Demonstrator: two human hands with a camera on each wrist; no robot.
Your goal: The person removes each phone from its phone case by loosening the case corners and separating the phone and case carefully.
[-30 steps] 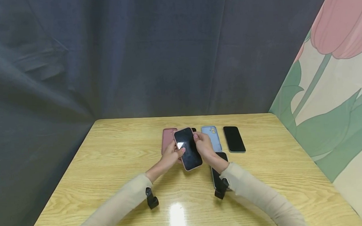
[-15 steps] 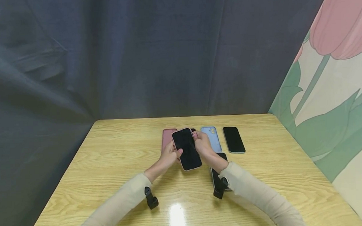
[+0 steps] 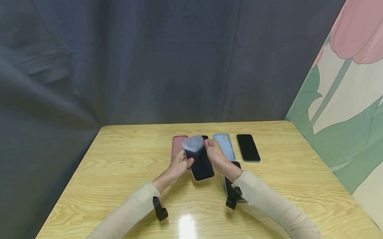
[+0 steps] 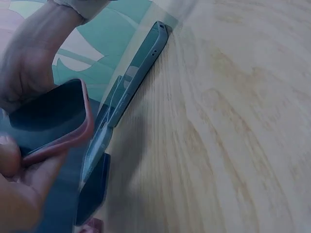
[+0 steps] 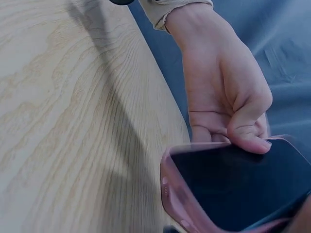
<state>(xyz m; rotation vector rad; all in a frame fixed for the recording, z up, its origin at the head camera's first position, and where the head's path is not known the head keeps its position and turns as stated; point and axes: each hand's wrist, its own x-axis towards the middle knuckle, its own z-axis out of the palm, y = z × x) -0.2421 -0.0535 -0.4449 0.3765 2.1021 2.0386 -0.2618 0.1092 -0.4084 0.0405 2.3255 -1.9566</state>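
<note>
Both hands hold a black-screened phone in a pink case above the middle of the table, screen up and slightly tilted. My left hand grips its left edge, with the thumb lying over the screen's side and the fingers underneath. At the upper right edge, my right hand pinches the phone and case. In the right wrist view the pink case wraps the phone's near end, and the left thumb presses the screen's edge. How fully the case's far corners sit on the phone is unclear.
Behind the held phone lie a pink phone case and a partly hidden dark object. Farther right are a light blue case and a black phone. Another dark phone lies under the right forearm. A dark curtain hangs behind.
The held phone has tilted slightly, and a pale reflection now covers the upper part of its screen. Both hands keep nearly the same place and grip.
</note>
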